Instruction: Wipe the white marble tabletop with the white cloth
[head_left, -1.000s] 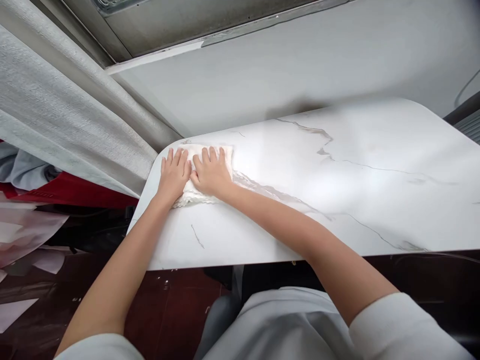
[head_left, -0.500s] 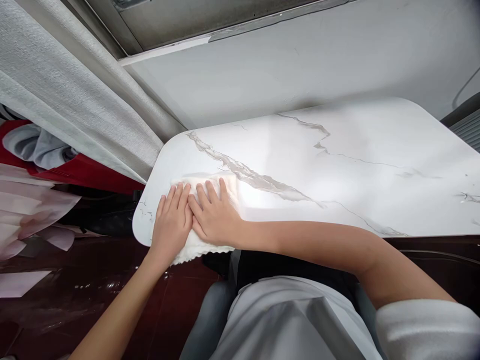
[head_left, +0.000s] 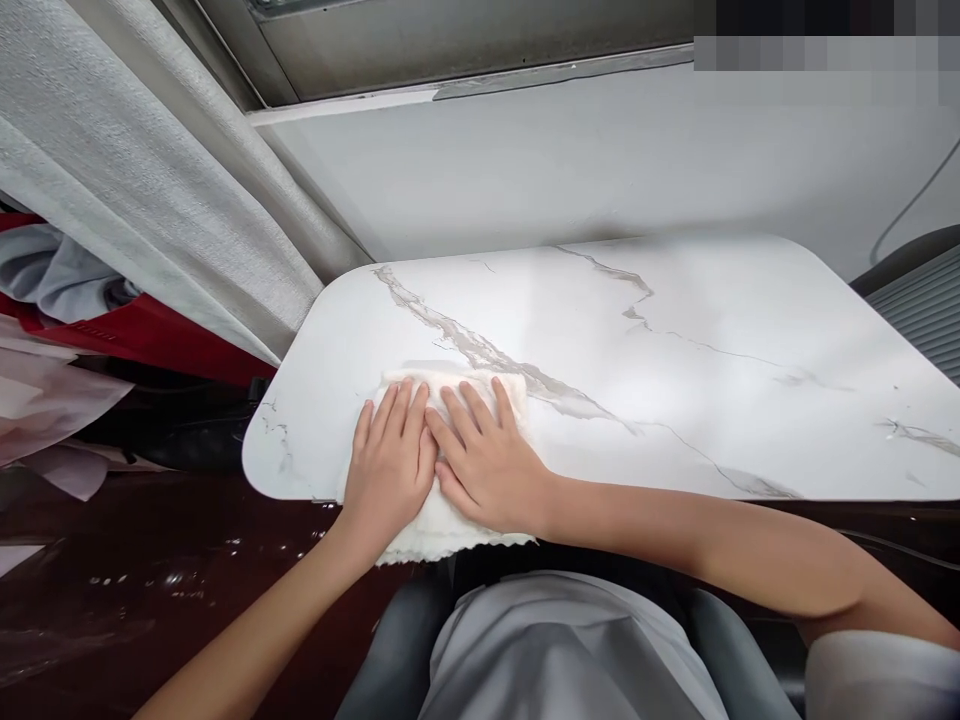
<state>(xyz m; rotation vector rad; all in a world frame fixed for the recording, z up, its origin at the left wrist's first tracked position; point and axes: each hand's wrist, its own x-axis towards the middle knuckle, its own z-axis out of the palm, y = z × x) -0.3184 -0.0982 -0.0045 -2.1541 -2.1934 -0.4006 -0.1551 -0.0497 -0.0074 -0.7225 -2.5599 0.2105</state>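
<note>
A white cloth (head_left: 442, 533) with a wavy edge lies on the white marble-patterned table (head_left: 480, 300) and hangs over its front edge. My left hand (head_left: 390, 455) rests flat on the left part of the cloth, fingers stretched out. Beside it my right hand (head_left: 491, 460) presses flat on the cloth too, its fingers spread. The thumbs lie close together near the cloth's middle. Much of the cloth is covered by both hands.
Behind the table stands a pale wall (head_left: 487, 170) below a metal window frame (head_left: 450, 50). A light curtain (head_left: 187, 180) hangs at the left, near a red bag (head_left: 165, 340) with grey fabric in it. A dark ribbed object (head_left: 919, 310) sits at the right end.
Both hands and the cloth under them have shifted to the right along the table's front edge. The view has also moved slightly.
</note>
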